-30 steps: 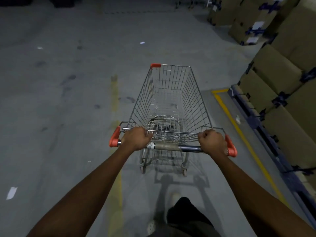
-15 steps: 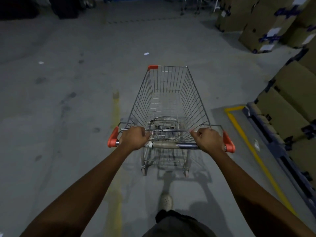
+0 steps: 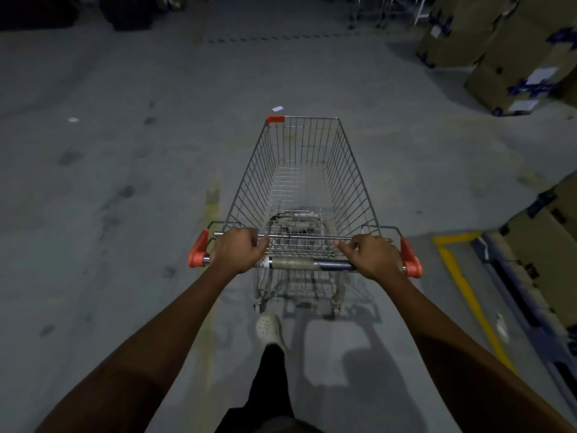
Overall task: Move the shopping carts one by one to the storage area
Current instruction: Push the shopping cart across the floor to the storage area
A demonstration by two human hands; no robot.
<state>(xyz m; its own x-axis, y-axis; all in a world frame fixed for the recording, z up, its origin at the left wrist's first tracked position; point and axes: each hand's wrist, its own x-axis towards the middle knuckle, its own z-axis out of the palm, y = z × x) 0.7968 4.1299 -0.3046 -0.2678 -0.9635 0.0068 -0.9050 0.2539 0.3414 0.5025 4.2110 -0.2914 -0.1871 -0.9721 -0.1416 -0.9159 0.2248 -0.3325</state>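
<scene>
An empty wire shopping cart [image 3: 349, 170] with orange corner caps stands on the grey concrete floor straight ahead of me. Its handle bar [image 3: 299, 263] runs across the middle of the view. My left hand [image 3: 238, 250] grips the bar near the left orange end cap. My right hand [image 3: 373, 254] grips it near the right end cap. Both sets of fingers curl round the bar. A foot in a white shoe [image 3: 269, 328] is stepping just behind the cart's rear wheels.
Stacked cardboard boxes [image 3: 512, 51] stand at the far right, more boxes on a pallet [image 3: 549, 251] at the near right behind a yellow floor line [image 3: 465, 292]. More cart frames [image 3: 384, 10] show dimly at the far end. Open concrete floor [image 3: 109, 167] spreads ahead and left.
The cart and I have rolled forward: the boxes and yellow line on the right slid back toward me. Both hands kept their grip on the bar.
</scene>
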